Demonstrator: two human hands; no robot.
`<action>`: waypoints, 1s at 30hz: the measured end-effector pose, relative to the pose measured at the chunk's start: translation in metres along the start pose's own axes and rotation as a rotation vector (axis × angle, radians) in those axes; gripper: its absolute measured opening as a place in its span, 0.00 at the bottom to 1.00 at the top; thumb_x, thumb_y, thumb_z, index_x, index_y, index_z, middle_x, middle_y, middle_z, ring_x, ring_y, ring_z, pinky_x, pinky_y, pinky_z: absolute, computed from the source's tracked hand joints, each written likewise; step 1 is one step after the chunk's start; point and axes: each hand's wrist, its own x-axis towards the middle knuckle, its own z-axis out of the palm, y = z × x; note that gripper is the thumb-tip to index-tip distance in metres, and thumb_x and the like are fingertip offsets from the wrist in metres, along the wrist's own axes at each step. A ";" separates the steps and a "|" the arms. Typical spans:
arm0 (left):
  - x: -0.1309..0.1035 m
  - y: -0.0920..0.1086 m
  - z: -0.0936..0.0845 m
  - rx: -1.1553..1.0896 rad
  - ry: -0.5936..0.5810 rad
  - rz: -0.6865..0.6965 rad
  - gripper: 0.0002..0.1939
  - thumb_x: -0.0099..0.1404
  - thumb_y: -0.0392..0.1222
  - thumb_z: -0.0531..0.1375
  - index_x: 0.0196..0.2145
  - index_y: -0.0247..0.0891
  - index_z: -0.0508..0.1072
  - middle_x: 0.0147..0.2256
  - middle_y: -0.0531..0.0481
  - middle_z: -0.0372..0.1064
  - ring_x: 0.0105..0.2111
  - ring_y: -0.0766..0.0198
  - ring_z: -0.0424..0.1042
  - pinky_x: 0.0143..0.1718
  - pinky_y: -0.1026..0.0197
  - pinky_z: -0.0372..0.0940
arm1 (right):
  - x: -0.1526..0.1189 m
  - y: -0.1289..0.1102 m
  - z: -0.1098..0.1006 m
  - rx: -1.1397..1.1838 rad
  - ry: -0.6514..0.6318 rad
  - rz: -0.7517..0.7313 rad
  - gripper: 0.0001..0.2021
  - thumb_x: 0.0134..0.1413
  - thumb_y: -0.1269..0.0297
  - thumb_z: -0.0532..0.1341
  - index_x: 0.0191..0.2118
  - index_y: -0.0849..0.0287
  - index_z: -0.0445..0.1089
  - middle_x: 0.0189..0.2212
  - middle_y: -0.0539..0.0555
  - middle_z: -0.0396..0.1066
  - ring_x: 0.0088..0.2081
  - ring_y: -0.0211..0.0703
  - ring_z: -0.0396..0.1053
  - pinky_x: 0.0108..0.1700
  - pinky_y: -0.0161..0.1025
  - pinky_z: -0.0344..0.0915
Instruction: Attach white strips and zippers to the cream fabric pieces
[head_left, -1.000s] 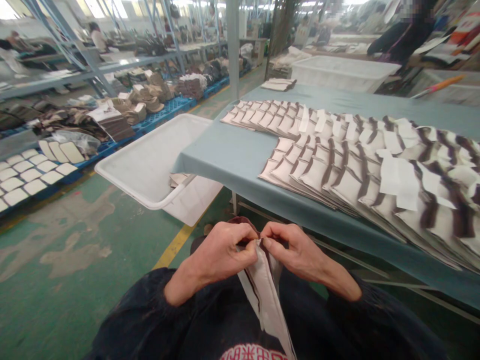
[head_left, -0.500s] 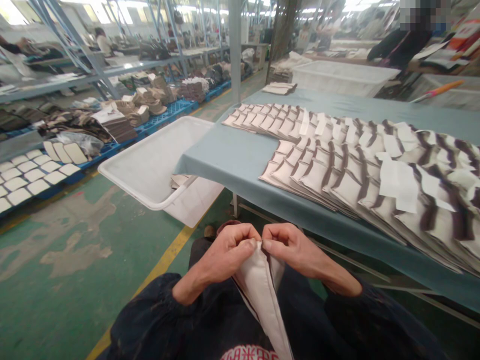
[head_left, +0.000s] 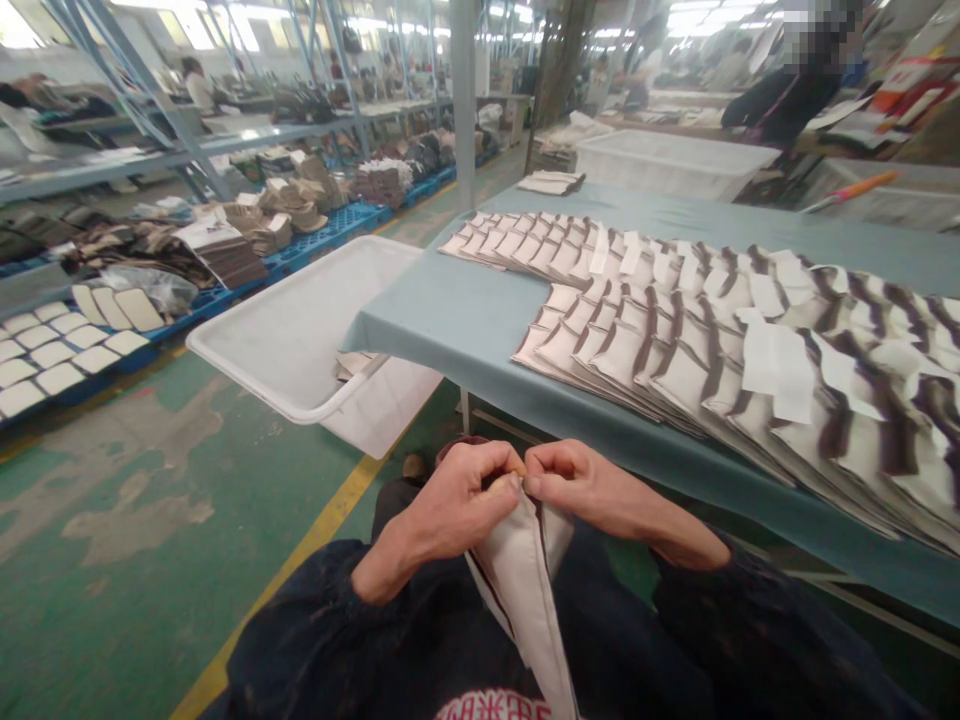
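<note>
A cream-coloured fabric piece (head_left: 517, 565) with dark brown edges hangs folded over my lap. My left hand (head_left: 469, 495) pinches its top corner between thumb and forefinger. Close against it, my right hand (head_left: 581, 485) grips the same corner from the other side, fingers curled. The fingertips nearly touch, and they hide the bit of cloth between them. Below, the piece widens and drapes down towards the red lettering on my dark clothing.
A table with a blue-grey cover (head_left: 420, 310) stands ahead, bearing overlapping rows of cream and brown fabric pieces (head_left: 622, 340). White paper slips (head_left: 780, 370) lie on them. Left of the table is a white plastic tub (head_left: 270, 320). Blue pallets (head_left: 360, 215) hold stacked material. A person in dark clothes (head_left: 787, 105) is at back right.
My hands keep their pinch on the fabric corner, with hardly any shift in the fingers. The surroundings sit slightly further left in view, as the head has turned a little.
</note>
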 end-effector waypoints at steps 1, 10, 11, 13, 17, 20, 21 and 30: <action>0.000 0.002 0.000 -0.002 -0.015 0.016 0.11 0.63 0.45 0.53 0.27 0.36 0.68 0.26 0.53 0.63 0.27 0.65 0.60 0.30 0.62 0.55 | -0.002 -0.002 -0.002 -0.016 -0.010 0.014 0.23 0.53 0.44 0.66 0.24 0.57 0.60 0.20 0.43 0.51 0.23 0.33 0.46 0.25 0.35 0.43; -0.003 -0.006 -0.006 -0.295 -0.160 -0.073 0.22 0.67 0.57 0.63 0.27 0.36 0.67 0.27 0.56 0.60 0.26 0.69 0.55 0.27 0.65 0.53 | -0.017 -0.009 -0.006 -0.054 -0.047 -0.028 0.15 0.58 0.53 0.65 0.30 0.59 0.66 0.23 0.44 0.56 0.25 0.34 0.51 0.27 0.34 0.48; -0.003 -0.007 -0.006 -0.316 -0.166 -0.086 0.23 0.67 0.59 0.63 0.28 0.35 0.67 0.26 0.56 0.60 0.26 0.69 0.55 0.27 0.65 0.53 | -0.017 -0.009 -0.004 -0.070 -0.041 -0.044 0.13 0.59 0.55 0.63 0.30 0.59 0.67 0.24 0.45 0.58 0.26 0.34 0.52 0.27 0.34 0.49; -0.003 -0.008 -0.007 -0.306 -0.167 -0.119 0.23 0.66 0.60 0.64 0.28 0.35 0.68 0.26 0.56 0.60 0.26 0.69 0.55 0.27 0.66 0.53 | -0.018 -0.009 -0.002 -0.132 0.003 -0.078 0.11 0.61 0.58 0.62 0.31 0.59 0.68 0.25 0.46 0.62 0.27 0.35 0.56 0.28 0.34 0.53; -0.003 -0.001 -0.009 -0.114 -0.199 -0.163 0.17 0.64 0.52 0.63 0.28 0.35 0.68 0.26 0.56 0.59 0.27 0.69 0.55 0.26 0.66 0.52 | -0.018 -0.010 0.001 -0.265 0.111 -0.137 0.07 0.60 0.64 0.60 0.31 0.59 0.70 0.26 0.47 0.67 0.28 0.36 0.60 0.29 0.34 0.56; -0.002 0.004 -0.012 -0.067 -0.228 -0.166 0.16 0.65 0.50 0.61 0.28 0.36 0.67 0.25 0.57 0.57 0.27 0.68 0.55 0.26 0.65 0.51 | -0.016 -0.010 0.000 -0.296 0.150 -0.177 0.07 0.59 0.65 0.60 0.31 0.59 0.70 0.26 0.48 0.68 0.28 0.36 0.61 0.29 0.35 0.57; -0.002 0.005 -0.013 -0.078 -0.237 -0.164 0.16 0.66 0.51 0.61 0.29 0.35 0.68 0.26 0.56 0.58 0.27 0.68 0.56 0.27 0.65 0.52 | -0.015 -0.011 -0.001 -0.285 0.155 -0.183 0.07 0.59 0.64 0.60 0.30 0.59 0.70 0.25 0.48 0.67 0.27 0.36 0.60 0.29 0.35 0.57; -0.002 0.003 -0.010 -0.075 -0.230 -0.209 0.12 0.62 0.47 0.60 0.29 0.35 0.67 0.25 0.56 0.58 0.26 0.68 0.55 0.25 0.65 0.51 | -0.014 -0.004 -0.001 -0.291 0.136 -0.162 0.05 0.55 0.63 0.62 0.31 0.58 0.69 0.26 0.47 0.67 0.29 0.37 0.61 0.31 0.35 0.58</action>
